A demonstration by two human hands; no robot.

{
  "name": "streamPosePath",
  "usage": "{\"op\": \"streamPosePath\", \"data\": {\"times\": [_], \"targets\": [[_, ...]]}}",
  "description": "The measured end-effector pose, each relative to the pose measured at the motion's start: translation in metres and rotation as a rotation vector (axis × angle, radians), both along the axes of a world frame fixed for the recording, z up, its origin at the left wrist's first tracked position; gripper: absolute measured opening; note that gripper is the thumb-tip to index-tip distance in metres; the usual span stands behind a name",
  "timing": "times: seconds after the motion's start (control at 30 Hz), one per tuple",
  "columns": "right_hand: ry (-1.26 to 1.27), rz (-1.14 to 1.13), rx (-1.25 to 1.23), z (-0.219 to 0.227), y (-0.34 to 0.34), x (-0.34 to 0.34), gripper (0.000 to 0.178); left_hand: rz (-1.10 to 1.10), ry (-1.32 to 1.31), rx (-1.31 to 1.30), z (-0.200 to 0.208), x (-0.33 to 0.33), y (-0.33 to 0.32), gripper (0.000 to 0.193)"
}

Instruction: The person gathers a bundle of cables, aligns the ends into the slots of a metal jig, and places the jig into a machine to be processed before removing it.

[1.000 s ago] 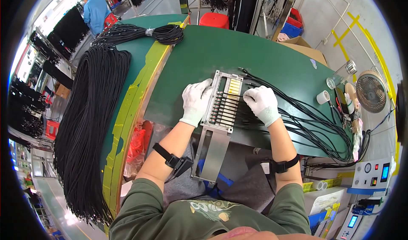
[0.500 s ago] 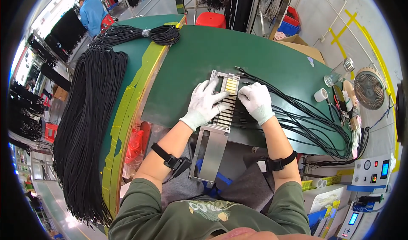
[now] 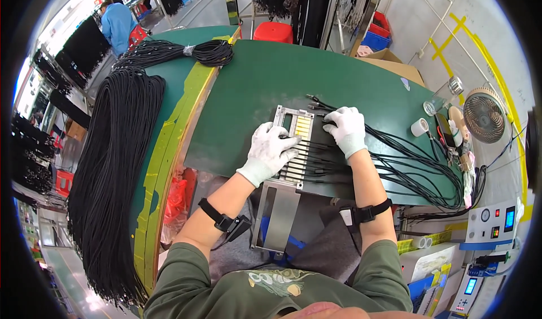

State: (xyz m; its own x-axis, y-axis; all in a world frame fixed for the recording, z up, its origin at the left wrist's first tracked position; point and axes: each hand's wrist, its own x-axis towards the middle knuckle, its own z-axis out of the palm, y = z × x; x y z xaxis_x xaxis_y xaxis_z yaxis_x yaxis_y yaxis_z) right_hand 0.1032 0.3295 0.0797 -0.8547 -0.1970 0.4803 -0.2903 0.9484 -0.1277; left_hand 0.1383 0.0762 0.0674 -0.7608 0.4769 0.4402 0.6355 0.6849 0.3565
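A slotted metal fixture [image 3: 278, 178] lies lengthwise across the table's near edge, its lower plate jutting past it. Pale yellow strips [image 3: 303, 128] line its upper slots, and black cables [image 3: 323, 164] run out of the lower ones to the right. My left hand [image 3: 270, 151], in a white glove, bends over the fixture's left side with fingertips pressed down by the slots. What lies under them is hidden. Right of the fixture, apart from it, my gloved right hand [image 3: 346, 128] pinches a black cable near the loose cable ends [image 3: 317, 103] with metal tips.
A thick bundle of black cables [image 3: 116, 166] hangs over the left table; a tied coil [image 3: 206, 53] lies behind it. At right stand a fan [image 3: 484, 114], a glass jar [image 3: 443, 96], a white roll [image 3: 419, 127] and tools. A person in blue [image 3: 117, 26] is far left.
My right hand has left the fixture's right edge and moved to the loose cable ends. My left hand's fingers have drawn in and sit by the slots. The whole view has shifted slightly.
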Motion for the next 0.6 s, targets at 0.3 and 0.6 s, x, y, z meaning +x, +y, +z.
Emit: {"op": "streamPosePath", "data": {"times": [0.3,0.6], "targets": [[0.009,0.232,-0.19,0.01,-0.02,0.011,0.011,-0.024,-0.065,0.213,-0.006,-0.009,-0.002,0.027],[-0.027,0.517,-0.286,0.022,-0.064,0.033,0.02,-0.077,-0.074,0.489,-0.011,-0.016,-0.004,0.021]]}}
